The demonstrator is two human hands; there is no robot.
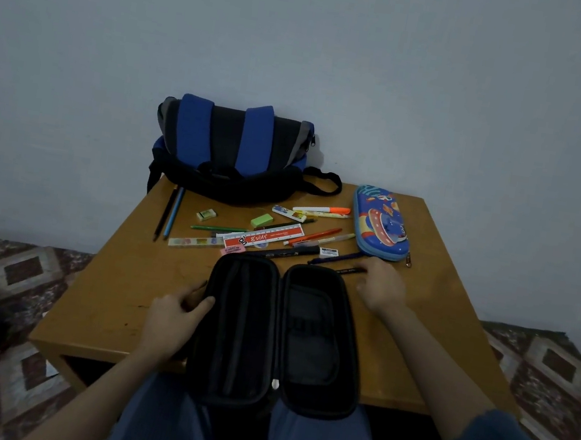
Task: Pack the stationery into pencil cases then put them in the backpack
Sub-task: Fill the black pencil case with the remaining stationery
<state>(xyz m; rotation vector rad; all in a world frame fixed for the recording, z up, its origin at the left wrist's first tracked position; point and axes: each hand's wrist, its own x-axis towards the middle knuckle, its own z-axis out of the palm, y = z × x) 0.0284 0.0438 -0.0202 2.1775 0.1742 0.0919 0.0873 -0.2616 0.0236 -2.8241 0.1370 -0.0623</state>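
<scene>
Left hand (172, 319) grips black pencil case (314, 355), one of two; right hand (382, 290) pinches one dark pen (345, 269).

Near edge: the open pencil case (239, 325) lies on the table (115, 269) before you, overhanging towards your lap.
Left: your left hand (172, 319) grips its left wall.
Right, behind it: your right hand (380, 288) is at the end of a pen (345, 269).
Middle: the loose stationery (263, 238) lies behind the case, with two pencils (169, 213) leftmost.
Far right: the closed pencil case (380, 225).
Far edge: the backpack (230, 158), against the wall.
</scene>
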